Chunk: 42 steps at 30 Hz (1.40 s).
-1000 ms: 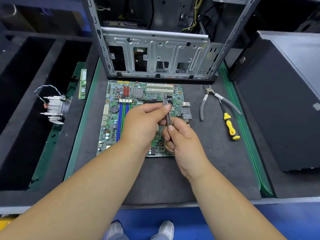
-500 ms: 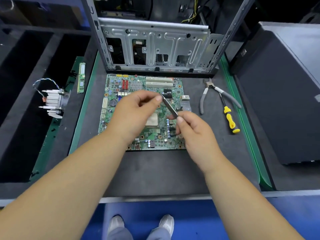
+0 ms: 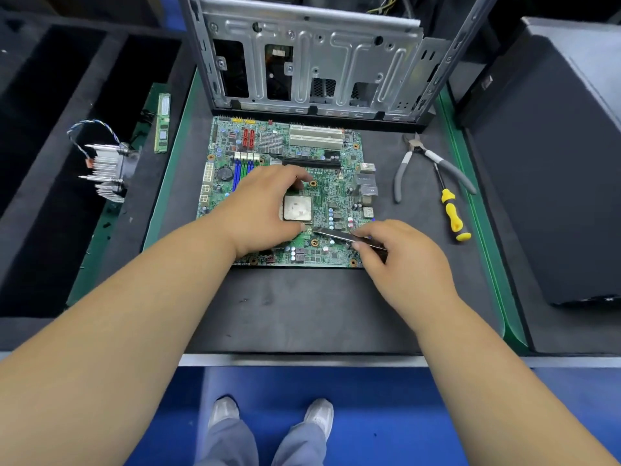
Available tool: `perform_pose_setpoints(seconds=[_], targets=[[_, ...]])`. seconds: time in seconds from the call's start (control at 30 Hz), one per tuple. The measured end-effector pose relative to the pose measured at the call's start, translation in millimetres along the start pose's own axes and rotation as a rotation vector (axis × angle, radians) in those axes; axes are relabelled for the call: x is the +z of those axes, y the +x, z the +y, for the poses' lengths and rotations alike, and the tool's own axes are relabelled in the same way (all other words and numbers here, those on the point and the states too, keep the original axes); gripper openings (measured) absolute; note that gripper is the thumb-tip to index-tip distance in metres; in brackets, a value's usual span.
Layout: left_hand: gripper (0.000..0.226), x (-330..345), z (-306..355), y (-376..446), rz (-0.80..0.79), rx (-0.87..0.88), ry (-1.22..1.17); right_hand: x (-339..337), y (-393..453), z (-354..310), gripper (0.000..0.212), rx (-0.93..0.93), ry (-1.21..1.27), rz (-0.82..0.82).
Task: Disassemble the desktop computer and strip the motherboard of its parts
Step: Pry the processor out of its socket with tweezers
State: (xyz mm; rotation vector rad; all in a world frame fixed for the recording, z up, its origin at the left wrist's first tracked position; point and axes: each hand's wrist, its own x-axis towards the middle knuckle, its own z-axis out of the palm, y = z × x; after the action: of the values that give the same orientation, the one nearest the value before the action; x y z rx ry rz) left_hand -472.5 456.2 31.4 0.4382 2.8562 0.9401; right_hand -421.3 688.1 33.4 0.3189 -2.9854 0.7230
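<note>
Mid-strip of green rectangular motherboard [image 3: 322, 196] flat on dark counter [image 3: 302, 307] at frame centre: left hand [image 3: 265, 210] curled around square silver processor [image 3: 297, 207], right hand [image 3: 400, 253] pinching thin metal tweezers [image 3: 339, 235] beside it; next, probably lifting processor straight up.

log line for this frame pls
stage: CPU removal | left hand: fingers round CPU on motherboard | right hand: pinches metal tool | pliers, screwdriver: idle
</note>
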Motion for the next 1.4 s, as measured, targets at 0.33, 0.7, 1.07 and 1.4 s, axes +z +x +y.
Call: perform_pose_setpoints(seconds=[0.33,0.7,1.07,1.4], targets=[[0.054,5.1,-8.2,3.5,0.064,-0.011,-0.124,1.6,-1.9,-6.7,0.018,-0.025,0.022,0.077],[0.051,5.9,-10.7,5.5,0.057,-0.019,-0.133,1.9,-0.5,-6.9,0.016,-0.073,0.015,0.09],[0.05,4.2,-10.0,5.3,0.043,-0.031,-0.134,1.7,-1.7,-8.0,0.017,-0.042,0.01,0.087],[0.05,2.6,-7.7,4.5,0.032,-0.045,-0.129,0.4,-0.9,-10.6,0.016,-0.048,0.0,0.083]])
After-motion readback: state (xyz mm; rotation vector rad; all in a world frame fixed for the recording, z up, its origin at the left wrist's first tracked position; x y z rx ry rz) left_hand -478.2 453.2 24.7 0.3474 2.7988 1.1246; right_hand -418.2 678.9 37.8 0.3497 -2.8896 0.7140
